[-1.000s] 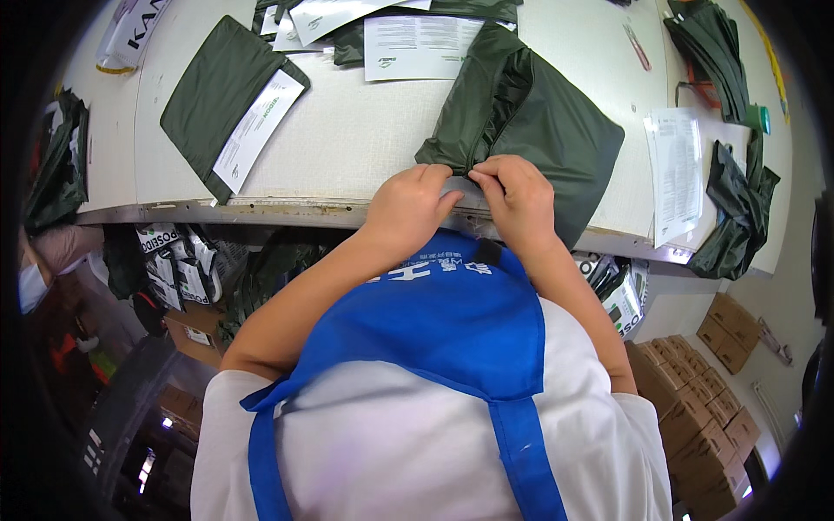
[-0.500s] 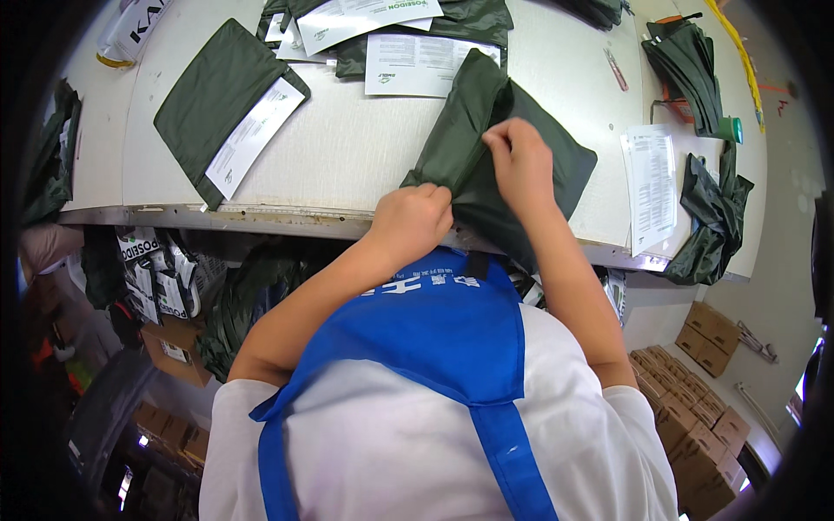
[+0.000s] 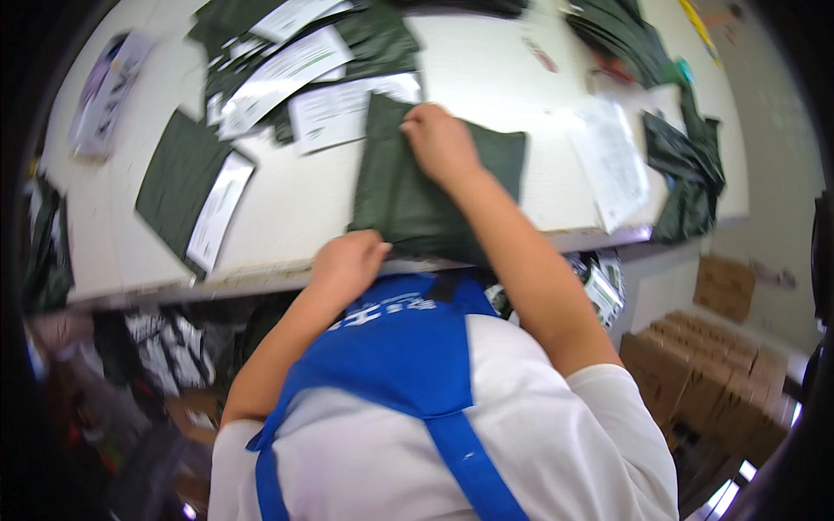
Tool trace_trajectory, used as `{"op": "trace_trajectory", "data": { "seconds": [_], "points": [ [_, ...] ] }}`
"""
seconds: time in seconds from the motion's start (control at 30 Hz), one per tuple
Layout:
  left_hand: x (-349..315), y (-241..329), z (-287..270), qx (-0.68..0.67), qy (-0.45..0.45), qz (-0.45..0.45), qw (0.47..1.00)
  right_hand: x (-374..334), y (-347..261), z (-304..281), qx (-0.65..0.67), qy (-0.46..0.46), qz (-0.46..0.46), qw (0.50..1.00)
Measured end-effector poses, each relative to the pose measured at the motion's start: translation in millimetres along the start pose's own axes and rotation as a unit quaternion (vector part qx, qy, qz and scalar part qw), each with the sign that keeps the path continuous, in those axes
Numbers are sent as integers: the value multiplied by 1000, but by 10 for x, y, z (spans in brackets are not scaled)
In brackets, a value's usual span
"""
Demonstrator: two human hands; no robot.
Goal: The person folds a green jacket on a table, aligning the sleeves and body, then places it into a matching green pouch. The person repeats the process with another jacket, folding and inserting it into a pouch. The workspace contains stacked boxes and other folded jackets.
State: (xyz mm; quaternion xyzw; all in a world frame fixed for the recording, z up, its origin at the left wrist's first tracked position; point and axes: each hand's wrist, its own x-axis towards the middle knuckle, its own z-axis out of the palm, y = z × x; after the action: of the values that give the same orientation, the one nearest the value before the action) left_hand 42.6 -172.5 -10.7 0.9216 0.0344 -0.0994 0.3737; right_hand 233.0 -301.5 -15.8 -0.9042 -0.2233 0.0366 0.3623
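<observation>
A flat, dark green fabric pouch [image 3: 434, 204] lies at the table's near edge in front of me. My left hand [image 3: 350, 259] is closed at its near left corner, fingertips pinching the fabric. Near the far edge, my right hand [image 3: 441, 148] is also closed, gripping the upper part with bent fingers. A straight fold runs down the pouch's left part between the two hands. To the left lies a similar green pouch [image 3: 178, 178] with a white printed card [image 3: 220, 213] along its side. What is inside the pouch under my hands is hidden.
Several green pouches and white cards [image 3: 291, 78] are piled at the far left. A paper sheet [image 3: 612, 161] and crumpled green fabric [image 3: 686, 165] lie right. A red-handled tool [image 3: 540, 54] lies farther back. Cardboard boxes [image 3: 695, 373] are stacked on the floor at right.
The pouch's raised left part now lies flatter, folded over. My right hand has moved to its far edge, my left hand stays at the near left corner. The whole view has shifted.
</observation>
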Motion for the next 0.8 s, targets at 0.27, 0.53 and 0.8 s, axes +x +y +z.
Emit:
{"op": "trace_trajectory", "data": {
  "seconds": [0.27, 0.53, 0.8],
  "points": [
    [550, 160, -99, -478, -105, -190, 851, -896, -262, -442, 7, -47, 103, 994],
    [1048, 1674, 139, -271, -277, 408, 827, -1296, -217, -2148, 237, 181, 269, 916],
    [1053, 813, 299, -216, -265, 214, 915, -2185, 1465, -3848, 503, 336, 215, 767]
  ]
}}
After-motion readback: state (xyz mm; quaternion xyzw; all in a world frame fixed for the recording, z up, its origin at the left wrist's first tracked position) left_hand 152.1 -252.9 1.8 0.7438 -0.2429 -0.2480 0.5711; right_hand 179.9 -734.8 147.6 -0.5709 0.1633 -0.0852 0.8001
